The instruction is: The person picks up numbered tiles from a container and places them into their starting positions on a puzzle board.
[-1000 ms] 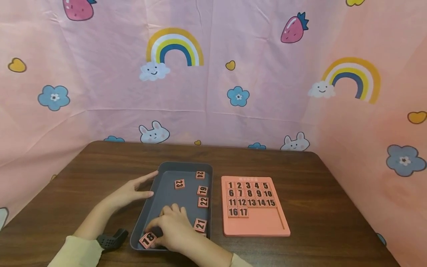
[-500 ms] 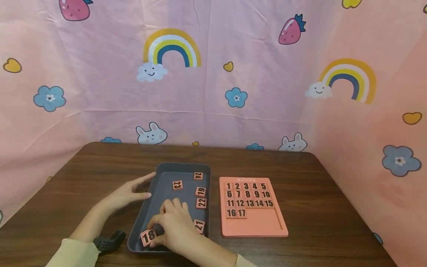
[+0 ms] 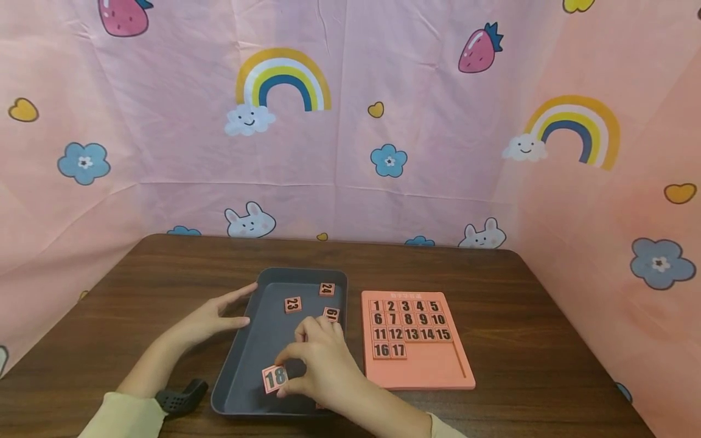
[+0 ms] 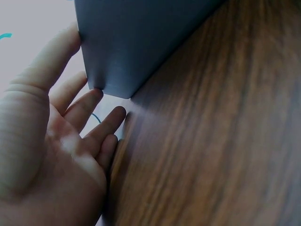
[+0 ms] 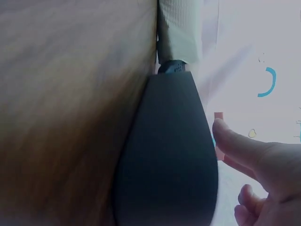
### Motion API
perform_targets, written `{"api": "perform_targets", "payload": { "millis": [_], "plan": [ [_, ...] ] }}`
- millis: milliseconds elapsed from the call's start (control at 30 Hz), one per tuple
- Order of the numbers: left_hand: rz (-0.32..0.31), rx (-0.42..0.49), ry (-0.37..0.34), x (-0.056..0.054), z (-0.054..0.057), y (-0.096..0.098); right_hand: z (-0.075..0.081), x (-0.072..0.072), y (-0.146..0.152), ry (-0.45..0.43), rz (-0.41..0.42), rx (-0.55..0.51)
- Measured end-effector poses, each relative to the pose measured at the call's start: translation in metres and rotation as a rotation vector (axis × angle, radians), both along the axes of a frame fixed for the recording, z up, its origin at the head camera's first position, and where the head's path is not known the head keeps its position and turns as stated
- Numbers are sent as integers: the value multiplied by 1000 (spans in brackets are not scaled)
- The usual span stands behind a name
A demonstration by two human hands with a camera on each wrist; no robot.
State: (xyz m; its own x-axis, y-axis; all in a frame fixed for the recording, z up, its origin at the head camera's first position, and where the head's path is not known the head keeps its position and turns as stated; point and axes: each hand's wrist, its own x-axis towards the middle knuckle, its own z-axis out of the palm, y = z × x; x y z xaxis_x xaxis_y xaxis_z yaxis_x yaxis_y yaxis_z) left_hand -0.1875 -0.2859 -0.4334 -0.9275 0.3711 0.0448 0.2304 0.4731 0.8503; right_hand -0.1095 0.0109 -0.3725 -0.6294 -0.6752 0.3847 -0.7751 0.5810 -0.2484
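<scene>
Between thumb and finger my right hand [image 3: 328,365] pinches a pink number tile marked 18 [image 3: 275,378], held over the near part of a dark grey tray [image 3: 241,353]. In the right wrist view that tile [image 5: 219,136] shows edge-on at the fingertips, beyond the tray's outer wall [image 5: 167,155]. My left hand [image 3: 205,322] touches the tray's left rim with thumb and fingers fairly straight; the left wrist view has these fingers [image 4: 84,106] at the tray wall [image 4: 127,42]. Tiles 23 [image 3: 292,305], 24 [image 3: 327,289] and 19 [image 3: 331,314] lie in the tray. My right hand hides other tiles.
Right of the tray lies a pink number board [image 3: 416,374], with tiles 1 to 17 set in rows from its top. Both stand on a brown wooden table [image 3: 526,340]. A patterned pink cloth [image 3: 350,146] hangs behind and at the sides.
My right hand has lifted tile 18 from the tray's near left corner and carried it right, now covering tiles 22 and 21. The left hand stays at the rim.
</scene>
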Motion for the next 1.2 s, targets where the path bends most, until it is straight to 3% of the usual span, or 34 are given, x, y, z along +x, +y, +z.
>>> {"api": "perform_targets", "payload": {
  "millis": [333, 567, 1000, 1200],
  "plan": [
    [-12, 3, 10, 0, -1, 0, 3, -6, 43, -89, -20, -118],
    [-30, 14, 13, -1, -1, -2, -2, -18, 79, -45, -59, -167],
    [-12, -2, -15, -3, -3, -5, -15, -37, 151, -49, -182, -179],
    [-24, 11, -9, 0, 1, -3, -17, -45, 179, -96, -226, -147]
  ]
}}
